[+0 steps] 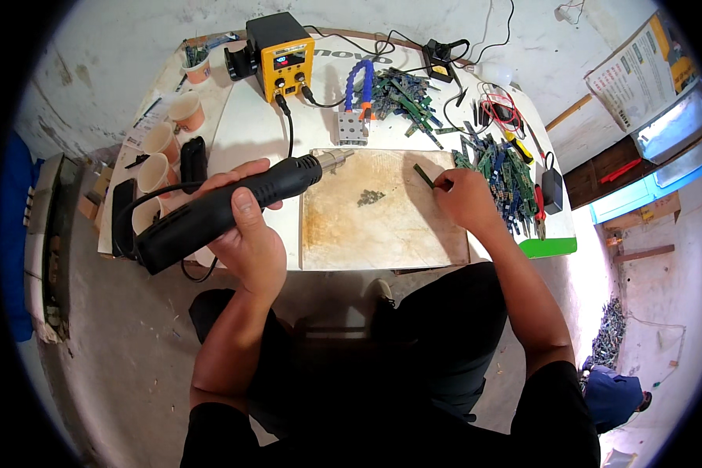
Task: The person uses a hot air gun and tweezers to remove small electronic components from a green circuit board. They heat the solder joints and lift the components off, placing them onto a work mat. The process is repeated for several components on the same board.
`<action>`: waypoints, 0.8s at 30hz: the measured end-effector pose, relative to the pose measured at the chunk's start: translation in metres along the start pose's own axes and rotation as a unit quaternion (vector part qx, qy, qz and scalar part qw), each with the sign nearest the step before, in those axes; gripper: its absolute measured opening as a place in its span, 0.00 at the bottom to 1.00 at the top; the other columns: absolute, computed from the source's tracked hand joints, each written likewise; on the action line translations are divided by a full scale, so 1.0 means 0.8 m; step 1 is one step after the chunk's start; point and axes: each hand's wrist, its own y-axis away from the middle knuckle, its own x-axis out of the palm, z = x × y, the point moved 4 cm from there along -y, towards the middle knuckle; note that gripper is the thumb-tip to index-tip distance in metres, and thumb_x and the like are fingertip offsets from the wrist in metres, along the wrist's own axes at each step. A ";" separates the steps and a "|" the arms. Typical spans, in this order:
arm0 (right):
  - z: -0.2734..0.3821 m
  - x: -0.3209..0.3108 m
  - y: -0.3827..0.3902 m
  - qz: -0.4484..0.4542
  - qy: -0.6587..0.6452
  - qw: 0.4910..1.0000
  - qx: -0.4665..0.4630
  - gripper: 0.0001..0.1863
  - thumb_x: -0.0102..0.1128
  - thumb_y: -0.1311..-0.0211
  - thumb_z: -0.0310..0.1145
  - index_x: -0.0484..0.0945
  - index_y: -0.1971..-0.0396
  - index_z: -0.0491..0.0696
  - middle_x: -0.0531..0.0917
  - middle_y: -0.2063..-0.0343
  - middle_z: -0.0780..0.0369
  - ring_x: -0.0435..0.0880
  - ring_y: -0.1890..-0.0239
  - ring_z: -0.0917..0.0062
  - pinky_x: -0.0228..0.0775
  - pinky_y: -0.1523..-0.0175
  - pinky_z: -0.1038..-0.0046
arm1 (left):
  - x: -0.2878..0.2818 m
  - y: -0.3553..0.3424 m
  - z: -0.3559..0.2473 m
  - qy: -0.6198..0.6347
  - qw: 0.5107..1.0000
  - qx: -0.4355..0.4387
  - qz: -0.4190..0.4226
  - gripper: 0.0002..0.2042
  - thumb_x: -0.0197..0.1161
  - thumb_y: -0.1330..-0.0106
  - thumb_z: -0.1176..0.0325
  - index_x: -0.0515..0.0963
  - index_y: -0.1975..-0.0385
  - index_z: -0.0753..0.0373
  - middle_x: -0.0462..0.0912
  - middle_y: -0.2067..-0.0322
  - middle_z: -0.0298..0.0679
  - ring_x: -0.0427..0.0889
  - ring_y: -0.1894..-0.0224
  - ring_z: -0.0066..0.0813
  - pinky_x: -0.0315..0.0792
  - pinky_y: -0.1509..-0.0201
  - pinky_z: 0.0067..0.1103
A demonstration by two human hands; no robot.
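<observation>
My left hand is wrapped round a black hot-air gun, whose metal nozzle points right over the far left edge of a stained, pale work board. In my right hand the fingertips pinch the near end of a narrow green circuit board strip, tilted above the board's right side. A small cluster of grey chips lies near the board's middle, between my hands. Just right of my right hand is a heap of green and blue circuit board strips.
A yellow-and-black soldering station stands at the back left, cabled to the gun. Several cups line the left edge. Another strip heap lies behind the board, beside a perforated metal block. Red-handled pliers and a black adapter sit right.
</observation>
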 end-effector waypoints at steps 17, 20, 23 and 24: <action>0.102 0.025 0.022 0.003 -0.049 0.991 -0.123 0.06 0.59 0.47 0.27 0.83 0.74 0.43 0.83 0.71 0.51 0.81 0.63 0.54 0.74 0.55 0.57 | -0.003 0.004 0.001 -0.041 0.999 0.013 0.021 0.16 0.51 0.23 0.55 0.66 0.50 0.62 0.82 0.56 0.52 0.82 0.64 0.31 0.76 0.67 0.20; 0.116 0.029 0.040 0.040 -0.089 0.985 -0.145 0.06 0.60 0.47 0.27 0.83 0.73 0.42 0.82 0.72 0.52 0.81 0.63 0.56 0.73 0.55 0.59 | 0.002 0.006 0.003 -0.040 0.999 0.018 0.026 0.16 0.51 0.23 0.55 0.66 0.49 0.62 0.82 0.56 0.52 0.82 0.63 0.31 0.76 0.67 0.20; 0.121 0.047 0.039 0.067 -0.090 0.982 -0.152 0.05 0.62 0.47 0.25 0.83 0.72 0.40 0.82 0.73 0.52 0.82 0.65 0.58 0.74 0.56 0.61 | 0.002 0.005 0.003 -0.047 0.999 0.013 0.022 0.17 0.52 0.24 0.54 0.66 0.49 0.62 0.82 0.56 0.52 0.82 0.63 0.32 0.76 0.67 0.20; 0.119 0.047 0.038 0.066 -0.095 0.983 -0.145 0.05 0.62 0.47 0.25 0.83 0.72 0.40 0.82 0.73 0.52 0.82 0.65 0.58 0.74 0.57 0.61 | 0.001 0.005 0.003 -0.034 0.999 0.005 0.021 0.16 0.53 0.24 0.56 0.66 0.50 0.62 0.82 0.56 0.52 0.81 0.63 0.31 0.76 0.66 0.21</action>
